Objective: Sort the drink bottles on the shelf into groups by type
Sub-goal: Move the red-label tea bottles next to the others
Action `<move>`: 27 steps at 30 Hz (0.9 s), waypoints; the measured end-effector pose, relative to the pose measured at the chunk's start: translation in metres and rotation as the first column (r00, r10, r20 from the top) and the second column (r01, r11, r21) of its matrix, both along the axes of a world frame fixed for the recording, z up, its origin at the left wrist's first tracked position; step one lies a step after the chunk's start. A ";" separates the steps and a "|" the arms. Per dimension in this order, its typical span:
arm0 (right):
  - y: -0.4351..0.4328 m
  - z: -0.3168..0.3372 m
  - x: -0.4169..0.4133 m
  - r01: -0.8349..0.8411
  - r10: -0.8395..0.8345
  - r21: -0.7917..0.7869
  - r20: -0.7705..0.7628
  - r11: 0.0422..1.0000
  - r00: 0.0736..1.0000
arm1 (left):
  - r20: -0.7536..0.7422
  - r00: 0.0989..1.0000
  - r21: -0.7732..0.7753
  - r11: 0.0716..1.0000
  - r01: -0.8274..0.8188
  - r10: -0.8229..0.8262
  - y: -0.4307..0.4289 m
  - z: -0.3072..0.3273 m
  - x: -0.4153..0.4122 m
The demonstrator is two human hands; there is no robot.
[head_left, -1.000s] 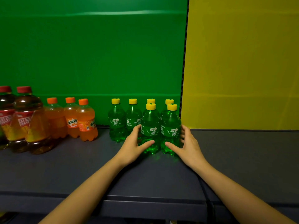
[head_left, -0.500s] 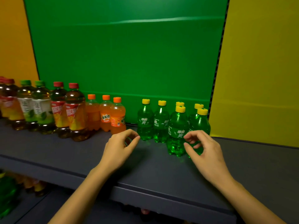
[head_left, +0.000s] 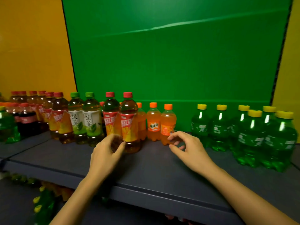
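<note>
A dark shelf (head_left: 146, 172) holds rows of drink bottles. Several green soda bottles with yellow caps (head_left: 253, 135) stand grouped at the right. Three orange soda bottles (head_left: 153, 122) stand in the middle. Two red-capped tea bottles (head_left: 129, 120) stand left of them, then two green-capped green tea bottles (head_left: 90, 120), then more red-capped tea bottles (head_left: 60, 117). My left hand (head_left: 107, 151) hovers with curled fingers at the base of the front red-capped tea bottle, holding nothing. My right hand (head_left: 188, 148) has its fingers apart just in front of the rightmost orange bottle, empty.
Dark cola bottles (head_left: 27, 120) and one green soda bottle (head_left: 6, 125) stand at the far left. A lower shelf (head_left: 19, 200) carries more green and orange bottles. Green and yellow panels back the shelf. Bare shelf surface lies in front of the hands.
Both hands let go of the front green soda bottles and moved left toward the tea and orange bottles. The view has panned left, revealing more bottles.
</note>
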State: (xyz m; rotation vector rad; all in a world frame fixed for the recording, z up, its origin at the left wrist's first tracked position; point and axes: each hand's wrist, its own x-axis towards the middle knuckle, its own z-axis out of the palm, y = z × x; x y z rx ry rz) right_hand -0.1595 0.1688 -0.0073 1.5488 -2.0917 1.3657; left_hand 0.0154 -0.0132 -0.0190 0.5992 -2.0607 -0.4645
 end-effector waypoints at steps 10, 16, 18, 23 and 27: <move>-0.120 0.006 0.029 0.009 -0.023 0.046 0.312 0.999 0.950 | -0.021 0.998 0.148 0.987 0.067 -0.064 -0.084 0.000 -0.007; -0.158 0.007 0.042 -0.024 0.024 -0.007 0.427 1.000 0.904 | -0.133 0.960 0.430 0.859 0.279 -0.245 -0.102 0.002 -0.033; -0.165 0.005 0.047 -0.010 0.024 -0.033 0.451 0.999 0.892 | -0.161 0.944 0.466 0.821 0.329 -0.286 -0.102 0.005 -0.038; -0.169 0.003 0.050 0.044 0.005 -0.088 0.496 0.995 0.868 | -0.250 0.919 0.535 0.748 0.392 -0.303 -0.108 0.007 -0.050; -0.164 0.003 0.050 0.062 0.012 -0.121 0.533 0.991 0.846 | -0.261 0.925 0.577 0.724 0.377 -0.274 -0.109 0.007 -0.053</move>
